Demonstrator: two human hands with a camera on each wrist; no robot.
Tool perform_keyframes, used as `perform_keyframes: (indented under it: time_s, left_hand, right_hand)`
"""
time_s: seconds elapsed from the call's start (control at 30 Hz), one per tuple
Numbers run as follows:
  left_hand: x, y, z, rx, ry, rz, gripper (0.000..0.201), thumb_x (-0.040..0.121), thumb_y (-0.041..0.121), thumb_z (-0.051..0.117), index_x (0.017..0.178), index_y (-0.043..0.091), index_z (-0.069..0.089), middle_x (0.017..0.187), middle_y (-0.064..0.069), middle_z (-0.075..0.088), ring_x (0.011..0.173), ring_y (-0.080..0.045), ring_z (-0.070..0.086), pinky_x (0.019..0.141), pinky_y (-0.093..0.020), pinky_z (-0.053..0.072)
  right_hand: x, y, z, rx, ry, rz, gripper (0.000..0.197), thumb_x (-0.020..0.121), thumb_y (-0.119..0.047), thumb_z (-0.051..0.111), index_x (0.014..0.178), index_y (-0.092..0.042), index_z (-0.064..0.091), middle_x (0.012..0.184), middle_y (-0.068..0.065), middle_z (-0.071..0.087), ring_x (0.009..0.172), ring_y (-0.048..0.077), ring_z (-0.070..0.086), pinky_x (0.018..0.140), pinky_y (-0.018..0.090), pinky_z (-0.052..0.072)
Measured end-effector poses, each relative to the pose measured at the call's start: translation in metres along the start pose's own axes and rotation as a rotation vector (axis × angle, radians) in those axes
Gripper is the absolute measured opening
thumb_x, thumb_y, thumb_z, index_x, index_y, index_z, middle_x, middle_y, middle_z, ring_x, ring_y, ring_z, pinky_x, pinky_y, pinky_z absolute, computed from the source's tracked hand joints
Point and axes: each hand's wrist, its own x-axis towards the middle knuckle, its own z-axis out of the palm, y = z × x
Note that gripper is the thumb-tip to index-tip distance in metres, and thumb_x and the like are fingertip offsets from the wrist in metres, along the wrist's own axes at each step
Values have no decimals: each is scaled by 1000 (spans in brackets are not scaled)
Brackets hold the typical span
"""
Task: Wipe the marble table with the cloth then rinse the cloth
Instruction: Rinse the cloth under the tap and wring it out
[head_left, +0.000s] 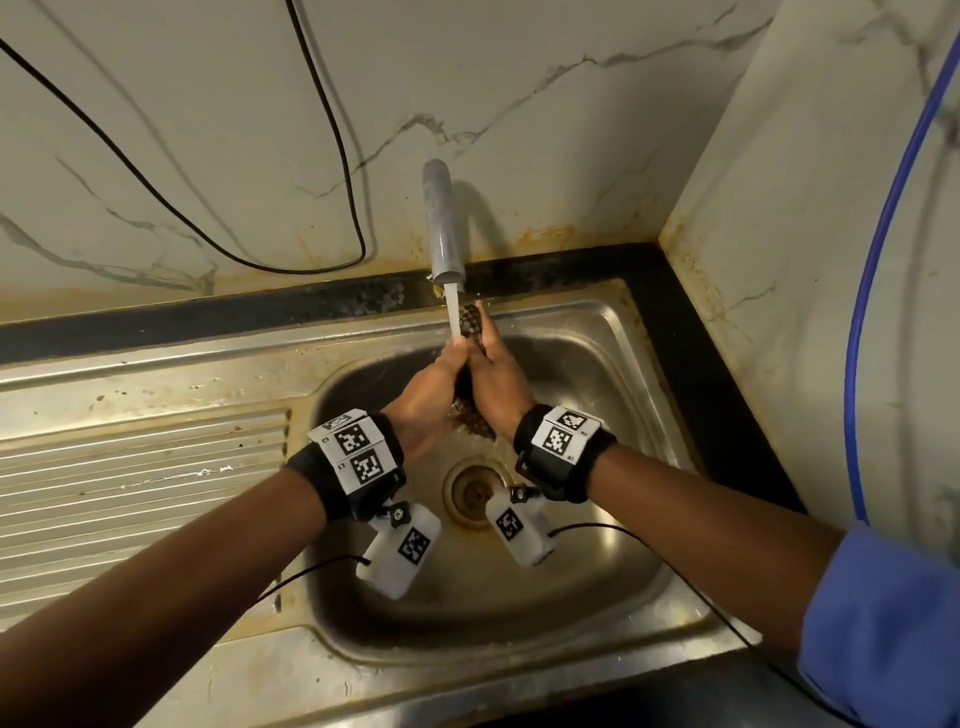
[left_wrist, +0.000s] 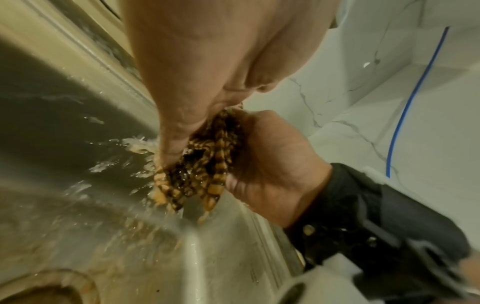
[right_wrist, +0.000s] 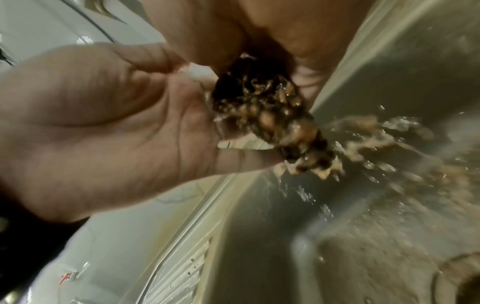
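Note:
A wet brown-and-orange patterned cloth (head_left: 471, 322) is squeezed between both my hands over the steel sink (head_left: 597, 545), right under the running tap (head_left: 441, 223). My left hand (head_left: 439, 384) grips its left side and my right hand (head_left: 496, 379) grips its right side, palms facing each other. In the left wrist view the cloth (left_wrist: 202, 164) bulges out below my left hand (left_wrist: 194, 61), with the right hand (left_wrist: 272, 164) curled round it. In the right wrist view brownish water sprays off the cloth (right_wrist: 265, 111), held between the left hand (right_wrist: 103, 123) and right hand (right_wrist: 285, 30).
The water stream (head_left: 454, 312) falls onto my hands. The drain (head_left: 474, 491) lies below my wrists. A ribbed drainboard (head_left: 130, 483) is on the left, a black counter edge (head_left: 717, 389) on the right. A black cable (head_left: 332, 130) and a blue hose (head_left: 878, 260) hang on the marble walls.

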Motion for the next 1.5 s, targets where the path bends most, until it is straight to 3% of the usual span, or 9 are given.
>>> perform_keyframes:
  time_s: [0.17, 0.43, 0.53, 0.6, 0.77, 0.93, 1.1, 1.33, 1.5]
  left_hand:
    - [6, 5, 4, -4, 86, 44, 46, 104, 42, 28, 129, 14, 53, 122, -15, 61, 114, -24, 59, 104, -43, 44]
    - [8, 9, 0, -255, 74, -12, 45, 101, 48, 31, 89, 17, 61, 87, -6, 59, 86, -21, 58, 84, -37, 46]
    - [1, 4, 10, -164, 17, -47, 35, 101, 45, 32, 103, 22, 59, 96, 2, 60, 85, -15, 59, 79, -35, 48]
    - [-2, 5, 15, -136, 1, -54, 47, 102, 46, 28, 132, 18, 52, 117, -4, 62, 104, -24, 61, 89, -41, 47]
    - [4, 24, -1, -190, 32, -25, 46, 103, 43, 29, 125, 14, 58, 113, -11, 65, 107, -25, 61, 91, -39, 47]
    - [-2, 13, 7, -120, -48, -29, 47, 102, 42, 27, 132, 15, 53, 131, -16, 59, 120, -30, 57, 104, -48, 43]
    - [-2, 15, 10, -61, -74, -68, 50, 102, 48, 26, 135, 20, 50, 126, -11, 61, 118, -26, 57, 102, -44, 44]
    - [-1, 20, 6, -103, -39, 23, 41, 103, 33, 28, 121, 7, 54, 112, -15, 63, 108, -27, 59, 92, -42, 48]
    - [-3, 15, -4, -58, -118, -50, 56, 102, 48, 19, 131, 15, 54, 126, -15, 63, 116, -31, 60, 88, -47, 52]
  right_hand:
    - [-13, 5, 1, -71, 9, -93, 50, 103, -23, 38, 151, -36, 28, 149, 0, 45, 133, 17, 46, 110, 39, 40]
    - [-20, 12, 5, 51, -139, -151, 46, 105, -35, 30, 151, -33, 26, 157, -3, 28, 136, 2, 32, 112, 26, 26]
    - [-2, 10, 2, -32, -111, -6, 53, 102, -52, 21, 153, -41, 12, 164, -5, 5, 150, 19, 6, 121, 51, 8]
    - [1, 1, -1, -38, -54, 34, 48, 106, -44, 20, 154, -38, 14, 164, -7, 0, 151, 18, 1, 121, 48, 0]
    - [-17, 0, 19, 62, -79, -165, 57, 103, -40, 27, 155, -24, 10, 164, 1, 2, 151, 17, 4, 123, 44, 5]
    - [-2, 0, -3, 48, -54, -92, 38, 107, -34, 27, 140, -25, 41, 140, -2, 48, 118, -1, 51, 100, 20, 36]
    - [0, -1, 1, 99, 61, 50, 40, 106, -34, 27, 145, -29, 35, 137, 3, 53, 124, 20, 50, 106, 35, 35]
    - [-8, 15, 1, -165, -38, -252, 60, 103, -38, 33, 155, -32, 5, 163, -2, 10, 148, 19, 17, 118, 46, 23]
    - [9, 25, -10, -337, 11, -260, 48, 103, -39, 30, 149, -28, 26, 149, 2, 43, 133, 19, 44, 108, 47, 41]
